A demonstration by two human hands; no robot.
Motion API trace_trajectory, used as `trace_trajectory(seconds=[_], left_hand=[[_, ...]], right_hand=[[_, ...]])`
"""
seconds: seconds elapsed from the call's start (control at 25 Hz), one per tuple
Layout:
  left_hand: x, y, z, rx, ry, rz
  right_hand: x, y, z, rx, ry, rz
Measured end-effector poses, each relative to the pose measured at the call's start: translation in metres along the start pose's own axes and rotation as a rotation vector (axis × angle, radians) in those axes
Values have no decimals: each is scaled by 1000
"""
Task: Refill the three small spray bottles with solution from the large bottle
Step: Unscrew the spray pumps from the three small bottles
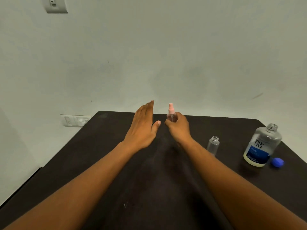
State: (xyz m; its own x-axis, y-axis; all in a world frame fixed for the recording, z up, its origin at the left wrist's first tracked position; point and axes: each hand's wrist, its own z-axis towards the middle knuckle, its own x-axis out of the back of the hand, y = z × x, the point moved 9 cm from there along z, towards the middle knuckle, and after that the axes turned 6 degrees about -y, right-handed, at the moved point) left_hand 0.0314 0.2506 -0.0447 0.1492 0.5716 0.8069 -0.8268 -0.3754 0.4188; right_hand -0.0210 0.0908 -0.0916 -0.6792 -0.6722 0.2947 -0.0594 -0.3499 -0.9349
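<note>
- Right hand (178, 128) wrapped round pink-capped spray bottle (172, 114), upright near far edge of table (116, 163).
- Left hand (142, 128) flat, fingers straight, empty, just beside.
- Uncapped small bottle (213, 145) and large bottle (262, 145), open, at right; blue cap (277, 162) alongside.
- Small bottles judged light, smooth, tippy: grip mid-body. Large bottle heavier: grasp waist.

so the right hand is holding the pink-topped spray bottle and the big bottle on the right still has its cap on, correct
Not quite. The head view shows the big bottle open at the neck, with its blue cap lying on the table beside it. The right hand does hold the pink-topped spray bottle.
</note>
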Motion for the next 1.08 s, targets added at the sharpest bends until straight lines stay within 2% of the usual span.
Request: trace_trajectory(seconds=[0.12, 0.28, 0.6, 0.72, 0.92, 1.0, 1.08], left_hand=[[21, 20, -14, 77, 26, -244], [44, 55, -26, 89, 47, -489], [43, 117, -49, 26, -191, -750], [50, 127, -52, 45, -112, -753], [58, 130, -59, 179, 81, -491], [57, 133, -60, 167, 78, -458], [57, 137, -59, 96, 4, -571]], right_hand=[[9, -19, -42, 15, -30, 54], [17, -28, -92, -5, -77, 105], [36, -45, -151, -2, -160, 152], [45, -49, -161, -6, -146, 150], [48, -50, -170, -13, -98, 121], [48, -51, -171, -11, -105, 115], [50, -51, -172, -7, -102, 110]])
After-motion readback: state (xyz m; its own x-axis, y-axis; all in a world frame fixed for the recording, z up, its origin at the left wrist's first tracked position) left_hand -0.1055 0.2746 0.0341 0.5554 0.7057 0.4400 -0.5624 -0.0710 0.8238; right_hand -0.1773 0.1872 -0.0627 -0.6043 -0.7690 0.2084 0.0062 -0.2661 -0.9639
